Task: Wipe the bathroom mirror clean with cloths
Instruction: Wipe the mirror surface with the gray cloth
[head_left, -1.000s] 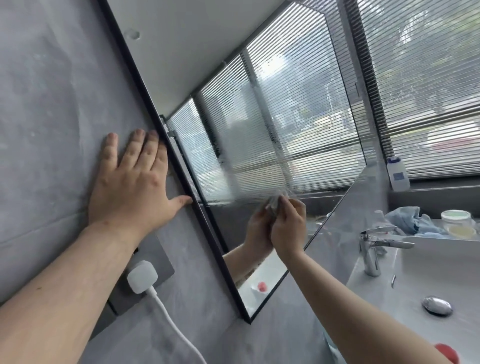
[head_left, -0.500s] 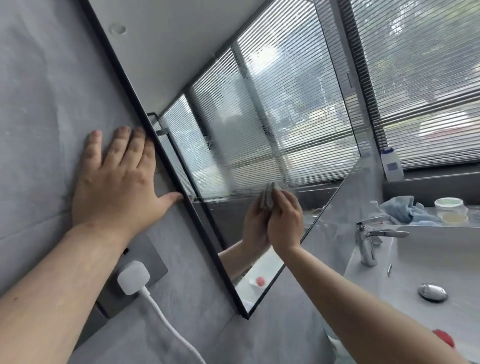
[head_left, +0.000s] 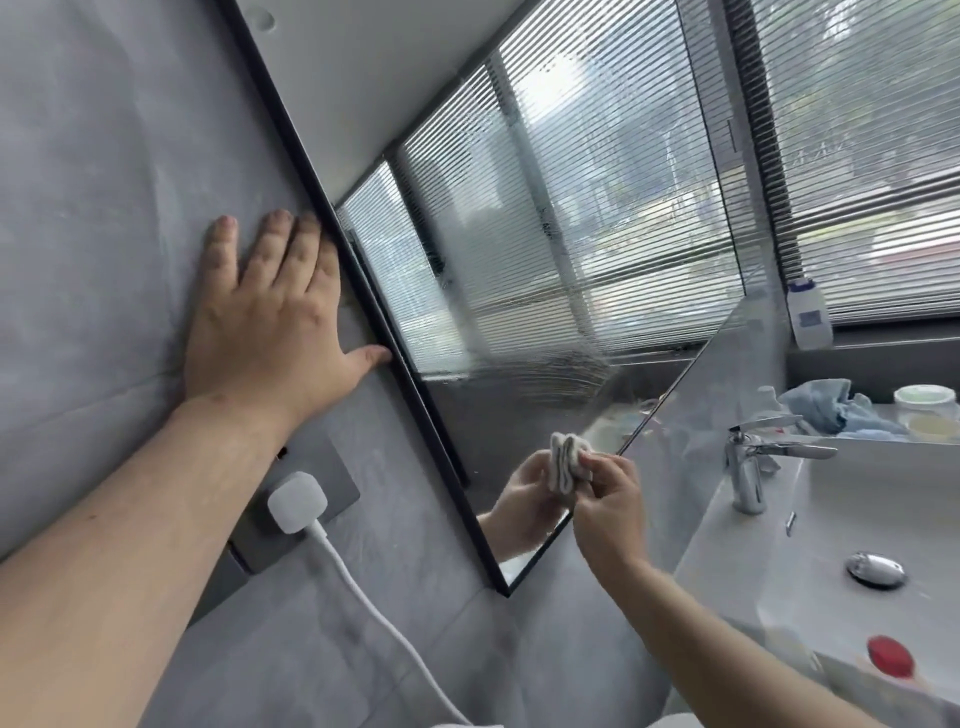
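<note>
Head view, single entry. Change: my right hand (head_left: 608, 499) has dropped from the line of the reflected sill to the lower right of the mirror (head_left: 571, 208), near its bottom edge. Its fingertips and thumb pinch a folded white cloth (head_left: 566, 460), held to the glass. Left above it: a band of arced wet streaks (head_left: 540, 376). I judge that stretch wetted but not dried, with the hazy upper glass yet to do. Left hand (head_left: 265, 332): unmoved, flat on the grey wall (head_left: 78, 156), fingers straight, thumb tip touching the black frame (head_left: 460, 499). Room: white plug (head_left: 297, 501) in a grey socket plate, cable hanging; chrome tap (head_left: 748, 462) over a pale basin (head_left: 857, 509); blue cloth (head_left: 831, 405) and lidded tub (head_left: 924, 397) on the ledge; white bottle (head_left: 808, 314) on the sill beneath slatted blinds (head_left: 857, 156).
</note>
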